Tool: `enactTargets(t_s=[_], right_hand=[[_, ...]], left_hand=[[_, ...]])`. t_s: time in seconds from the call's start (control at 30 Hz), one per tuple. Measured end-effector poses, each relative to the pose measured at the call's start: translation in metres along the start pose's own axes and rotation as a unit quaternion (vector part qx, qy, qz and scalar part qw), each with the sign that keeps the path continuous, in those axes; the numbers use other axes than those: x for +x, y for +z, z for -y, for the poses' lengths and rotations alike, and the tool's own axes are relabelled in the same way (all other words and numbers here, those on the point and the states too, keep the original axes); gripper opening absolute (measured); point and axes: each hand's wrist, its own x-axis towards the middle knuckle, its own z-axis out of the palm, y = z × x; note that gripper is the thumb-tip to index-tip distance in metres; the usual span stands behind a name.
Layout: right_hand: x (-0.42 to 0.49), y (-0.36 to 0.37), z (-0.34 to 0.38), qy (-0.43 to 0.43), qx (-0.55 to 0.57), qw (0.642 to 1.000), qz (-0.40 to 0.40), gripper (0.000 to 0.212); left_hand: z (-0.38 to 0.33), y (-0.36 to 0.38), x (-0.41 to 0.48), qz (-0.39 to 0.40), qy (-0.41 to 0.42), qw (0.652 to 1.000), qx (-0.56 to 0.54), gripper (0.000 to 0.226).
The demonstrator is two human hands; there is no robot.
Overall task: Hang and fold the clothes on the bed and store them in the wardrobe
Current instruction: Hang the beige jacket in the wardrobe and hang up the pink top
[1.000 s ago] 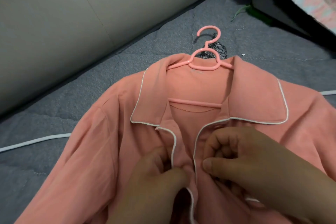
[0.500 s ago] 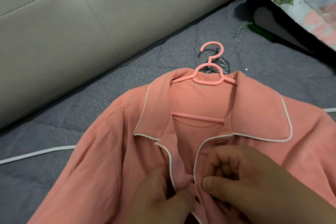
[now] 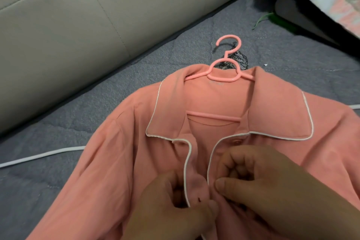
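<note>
On grey bed (image 3: 171, 54): pink shirt (image 3: 136, 161) w/ white piping, on pink hanger (image 3: 222, 79).

Matt soft cloth shirt (image 3: 120, 161), glossy smooth plastic hanger (image 3: 224, 76), quilted cloth bedcover (image 3: 48, 191), smooth leather-like headboard (image 3: 68, 45).

Pink shirt (image 3: 124, 161) on pink hanger (image 3: 224, 75), both hands pinching its placket, grey bed (image 3: 58, 128)

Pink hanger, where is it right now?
The pink hanger lies upper middle of the head view, tucked inside the collar of the pink shirt, its hook on the grey bed cover.
</note>
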Motion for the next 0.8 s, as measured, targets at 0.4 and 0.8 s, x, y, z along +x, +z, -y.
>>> enactTargets(t_s=[0.4,0.8], right_hand=[[-0.002,-0.004,0.004,0.002,0.053,0.998,0.040,0.028],[0.000,0.001,-0.006,-0.001,-0.030,1.000,-0.009,0.017]], left_hand=[[0.004,0.014,0.001,-0.150,0.038,0.987,-0.049,0.021],[0.001,0.016,-0.005,-0.061,-0.031,0.983,-0.171,0.027]])
